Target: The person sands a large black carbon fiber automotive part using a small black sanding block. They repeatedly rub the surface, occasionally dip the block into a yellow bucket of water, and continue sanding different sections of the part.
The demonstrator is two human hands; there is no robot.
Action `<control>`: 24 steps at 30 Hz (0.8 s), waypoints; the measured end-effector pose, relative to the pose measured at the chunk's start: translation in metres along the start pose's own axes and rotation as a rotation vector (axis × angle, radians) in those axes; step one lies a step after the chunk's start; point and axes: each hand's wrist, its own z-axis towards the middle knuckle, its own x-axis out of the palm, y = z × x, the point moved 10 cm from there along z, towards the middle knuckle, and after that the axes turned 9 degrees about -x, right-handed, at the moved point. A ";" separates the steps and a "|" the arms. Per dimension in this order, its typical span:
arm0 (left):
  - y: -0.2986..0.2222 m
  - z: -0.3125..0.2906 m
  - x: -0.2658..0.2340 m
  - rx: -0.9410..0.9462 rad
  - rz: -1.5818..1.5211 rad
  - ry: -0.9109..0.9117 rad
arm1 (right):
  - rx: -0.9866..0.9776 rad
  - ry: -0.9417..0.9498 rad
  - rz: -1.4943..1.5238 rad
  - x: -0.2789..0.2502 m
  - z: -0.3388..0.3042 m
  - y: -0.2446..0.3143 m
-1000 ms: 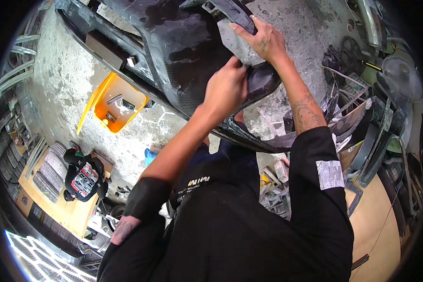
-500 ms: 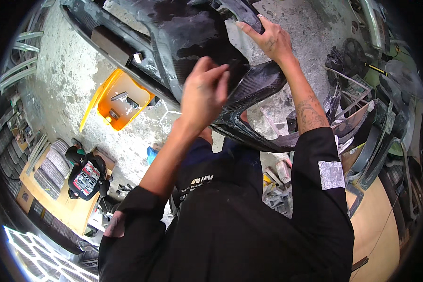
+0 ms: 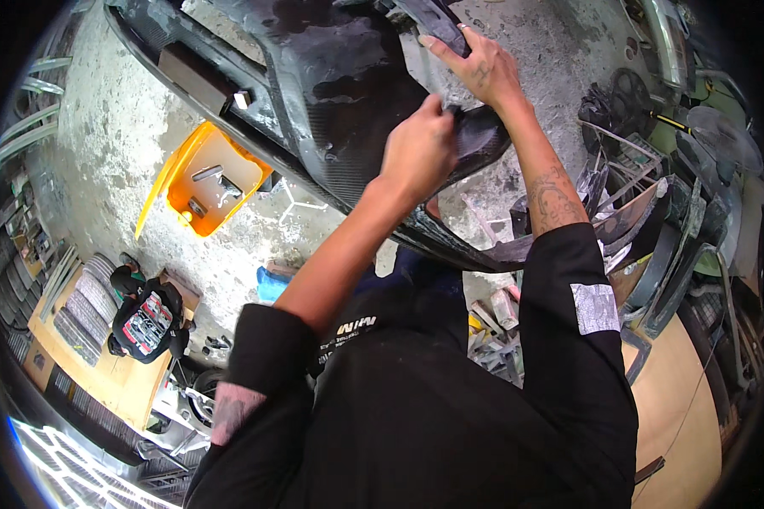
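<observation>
A large black carbon-fibre car body panel (image 3: 356, 93) with a woven pattern and wet or dusty patches spans the upper middle of the view. My left hand (image 3: 420, 153) is closed in a fist against or just above its surface, near an opening at its lower right. What the fingers of that hand hold, if anything, is hidden. Farther up and to the right, my right hand (image 3: 480, 72) grips a raised edge of the same panel, thumb on the near side and fingers over the rim.
An orange bin (image 3: 204, 222) holding several small tools stands left of the panel. At the left, another person (image 3: 148, 318) in dark clothes is by a wooden table (image 3: 136, 386). A fan (image 3: 721, 131), frames and scrap parts crowd the right. A blue cloth (image 3: 272, 284) lies on the floor.
My left hand has moved right across the panel, toward the opening near my right hand. The right hand keeps its grip on the edge. The view has shifted slightly.
</observation>
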 end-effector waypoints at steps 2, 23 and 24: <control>-0.008 -0.034 -0.026 -0.099 -0.040 0.088 | 0.494 0.049 0.376 0.014 -0.022 -0.044; -0.001 -0.045 -0.034 -0.091 -0.042 0.081 | 0.495 0.072 0.354 0.005 -0.010 -0.033; -0.007 -0.044 -0.031 -0.097 -0.009 0.099 | 0.420 0.061 0.279 0.005 -0.010 -0.032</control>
